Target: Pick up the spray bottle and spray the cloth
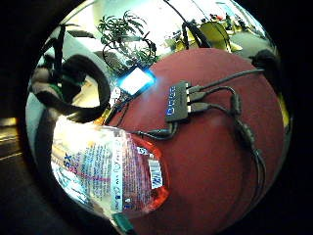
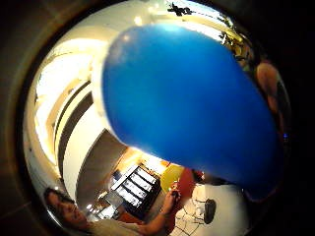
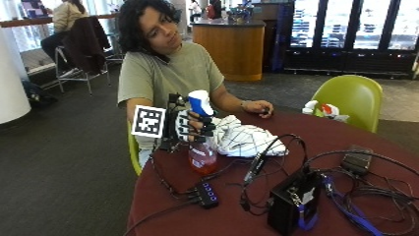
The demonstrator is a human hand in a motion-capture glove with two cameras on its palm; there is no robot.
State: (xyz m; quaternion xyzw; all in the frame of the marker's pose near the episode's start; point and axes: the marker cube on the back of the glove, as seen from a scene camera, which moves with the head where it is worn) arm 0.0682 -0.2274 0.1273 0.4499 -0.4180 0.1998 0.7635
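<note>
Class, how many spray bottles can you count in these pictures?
2. A clear spray bottle of red liquid with blue head is held above the table in the gloved right hand; another red-and-white spray bottle stands by the green chair.

This looks like a public café or canteen lounge in a large building. Behind the seated person stands a curved wooden counter (image 3: 234, 46), and along the back wall runs a row of glass-door drink coolers (image 3: 353, 34). Lime-green moulded chairs (image 3: 350, 98) are drawn up to a round dark-red surface (image 3: 216, 216), and another person sits at a high bar by the windows (image 3: 65, 19). Grey carpet (image 3: 65, 172) covers the floor, and a potted plant (image 1: 124, 34) stands nearby.
</note>
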